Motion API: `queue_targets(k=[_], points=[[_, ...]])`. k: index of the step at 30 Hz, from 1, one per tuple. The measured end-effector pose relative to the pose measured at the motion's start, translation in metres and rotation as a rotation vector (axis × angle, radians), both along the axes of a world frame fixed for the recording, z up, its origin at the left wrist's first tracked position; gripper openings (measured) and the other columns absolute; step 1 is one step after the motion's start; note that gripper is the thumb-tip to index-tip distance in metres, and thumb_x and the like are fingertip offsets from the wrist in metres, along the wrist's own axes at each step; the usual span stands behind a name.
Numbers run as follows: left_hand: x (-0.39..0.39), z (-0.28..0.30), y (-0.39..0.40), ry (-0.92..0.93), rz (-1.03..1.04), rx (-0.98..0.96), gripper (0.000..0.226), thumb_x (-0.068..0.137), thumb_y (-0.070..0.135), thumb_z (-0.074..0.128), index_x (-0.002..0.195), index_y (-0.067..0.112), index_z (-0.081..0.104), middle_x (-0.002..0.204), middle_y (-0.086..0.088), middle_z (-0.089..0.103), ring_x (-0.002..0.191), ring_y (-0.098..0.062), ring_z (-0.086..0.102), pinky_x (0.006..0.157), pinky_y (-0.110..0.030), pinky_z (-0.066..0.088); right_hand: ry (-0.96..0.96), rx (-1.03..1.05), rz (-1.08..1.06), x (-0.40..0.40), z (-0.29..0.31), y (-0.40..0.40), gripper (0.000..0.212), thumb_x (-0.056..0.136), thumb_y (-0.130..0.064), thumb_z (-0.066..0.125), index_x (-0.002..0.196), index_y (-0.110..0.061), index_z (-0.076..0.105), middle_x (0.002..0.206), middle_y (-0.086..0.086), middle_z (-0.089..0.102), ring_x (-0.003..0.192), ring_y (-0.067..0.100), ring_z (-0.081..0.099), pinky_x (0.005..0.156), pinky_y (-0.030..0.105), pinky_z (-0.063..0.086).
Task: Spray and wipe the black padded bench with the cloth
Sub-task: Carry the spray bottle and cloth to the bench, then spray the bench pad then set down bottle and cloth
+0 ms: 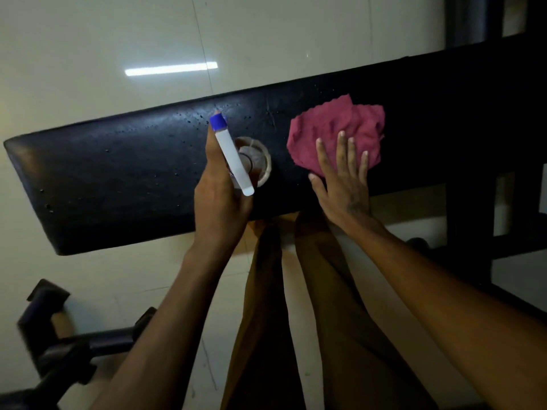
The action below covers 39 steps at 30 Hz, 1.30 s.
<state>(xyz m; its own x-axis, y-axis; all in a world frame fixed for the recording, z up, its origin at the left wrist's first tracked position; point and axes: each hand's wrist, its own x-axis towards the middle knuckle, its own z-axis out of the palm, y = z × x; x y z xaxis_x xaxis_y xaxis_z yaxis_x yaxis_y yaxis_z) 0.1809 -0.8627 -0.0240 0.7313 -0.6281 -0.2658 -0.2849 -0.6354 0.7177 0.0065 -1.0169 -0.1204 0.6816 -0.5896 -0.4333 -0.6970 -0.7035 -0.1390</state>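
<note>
The black padded bench point(118, 179) runs across the view, slanting up to the right, its surface dotted with droplets. My left hand point(217, 202) grips a clear spray bottle point(235, 156) with a white trigger head and blue nozzle, held upright over the middle of the pad. A crumpled pink cloth point(334, 128) lies on the bench to the right. My right hand point(343, 176) rests flat on the cloth's near edge, fingers spread and pressing it to the pad.
Glossy pale floor tiles point(118, 39) surround the bench. A dark metal frame point(473, 217) stands at the right end. Black bench feet and bars point(65, 335) sit at the lower left. My legs point(281, 291) are below the bench's near edge.
</note>
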Motion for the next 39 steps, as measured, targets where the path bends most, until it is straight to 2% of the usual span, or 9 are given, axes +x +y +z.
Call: queue_targets(k=[8,12,15,18,20,23,26,35,39], points=[[-0.006,-0.011,0.008,0.015,0.062,-0.005,0.08,0.092,0.022,0.072,0.152,-0.002,0.025,0.127,0.001,0.059,0.105,0.006,0.05,0.084,0.002,0.04,-0.12,0.16,-0.092,0.015,0.022,0.0,0.082,0.1,-0.048,0.053,0.163,-0.026,0.005,0.17,0.018,-0.002,0.156,0.036,-0.004,0.125,0.058,-0.004],[0.005,-0.013,0.037,0.003,0.033,0.004,0.094,0.089,0.035,0.074,0.158,0.01,0.016,0.148,-0.009,0.05,0.131,-0.018,0.053,0.105,-0.036,0.049,-0.429,0.411,-0.02,0.051,0.059,0.019,0.096,0.085,-0.045,0.065,0.162,-0.026,0.011,0.17,0.009,0.011,0.157,0.029,0.009,0.124,0.051,0.016],[0.015,-0.023,0.066,-0.07,0.077,0.08,0.081,0.091,0.045,0.066,0.155,0.013,0.028,0.15,-0.008,0.048,0.137,-0.017,0.046,0.111,-0.036,0.043,-0.558,0.563,0.103,0.086,0.078,0.037,0.1,0.08,-0.048,0.067,0.161,-0.027,0.013,0.168,0.008,0.018,0.154,0.024,0.02,0.121,0.054,0.03],[0.027,-0.047,0.094,-0.197,0.152,0.184,0.06,0.101,0.037,0.054,0.151,0.01,0.036,0.154,-0.01,0.042,0.144,-0.02,0.038,0.119,-0.042,0.036,-0.658,0.652,0.08,0.122,0.081,0.049,0.104,0.078,-0.046,0.073,0.161,-0.021,0.016,0.164,0.01,0.024,0.138,-0.002,0.038,0.109,0.026,0.046],[0.037,-0.067,0.11,-0.266,0.189,0.264,0.056,0.104,0.035,0.049,0.152,0.008,0.036,0.159,-0.012,0.035,0.15,-0.024,0.028,0.123,-0.044,0.028,-0.737,0.666,0.047,0.144,0.079,0.053,0.097,0.08,-0.044,0.071,0.159,-0.013,0.024,0.159,0.013,0.031,0.123,-0.009,0.05,0.095,0.009,0.046],[0.054,-0.096,0.123,-0.339,0.205,0.374,0.06,0.105,0.037,0.045,0.154,0.005,0.031,0.163,-0.015,0.025,0.154,-0.029,0.018,0.126,-0.049,0.018,-0.849,0.597,0.047,0.167,0.074,0.055,0.054,0.087,-0.028,0.061,0.134,-0.003,0.052,0.127,0.015,0.056,0.091,0.021,0.065,0.078,0.02,0.054],[0.075,-0.118,0.131,-0.356,0.29,0.438,0.065,0.105,0.042,0.04,0.156,0.005,0.025,0.166,-0.015,0.018,0.155,-0.03,0.011,0.127,-0.049,0.011,-0.824,0.6,0.132,0.182,0.073,0.063,0.034,0.084,-0.019,0.052,0.11,0.0,0.062,0.092,0.012,0.058,0.068,0.024,0.055,0.06,0.035,0.048],[0.094,-0.128,0.152,-0.361,0.296,0.315,0.064,0.104,0.038,0.044,0.155,0.004,0.028,0.165,-0.015,0.022,0.155,-0.031,0.013,0.127,-0.05,0.009,-0.41,1.066,0.079,0.194,0.075,0.115,0.024,0.08,-0.008,0.053,0.1,-0.014,0.065,0.08,-0.003,0.067,0.059,0.016,0.062,0.054,0.028,0.048],[0.097,-0.126,0.172,-0.363,0.452,0.364,0.063,0.102,0.039,0.047,0.154,0.006,0.033,0.163,-0.013,0.028,0.154,-0.028,0.018,0.127,-0.049,0.011,-0.321,1.179,-0.026,0.18,0.068,0.149,0.027,0.078,-0.008,0.054,0.097,-0.023,0.066,0.087,0.011,0.067,0.059,0.026,0.063,0.051,0.03,0.048]])
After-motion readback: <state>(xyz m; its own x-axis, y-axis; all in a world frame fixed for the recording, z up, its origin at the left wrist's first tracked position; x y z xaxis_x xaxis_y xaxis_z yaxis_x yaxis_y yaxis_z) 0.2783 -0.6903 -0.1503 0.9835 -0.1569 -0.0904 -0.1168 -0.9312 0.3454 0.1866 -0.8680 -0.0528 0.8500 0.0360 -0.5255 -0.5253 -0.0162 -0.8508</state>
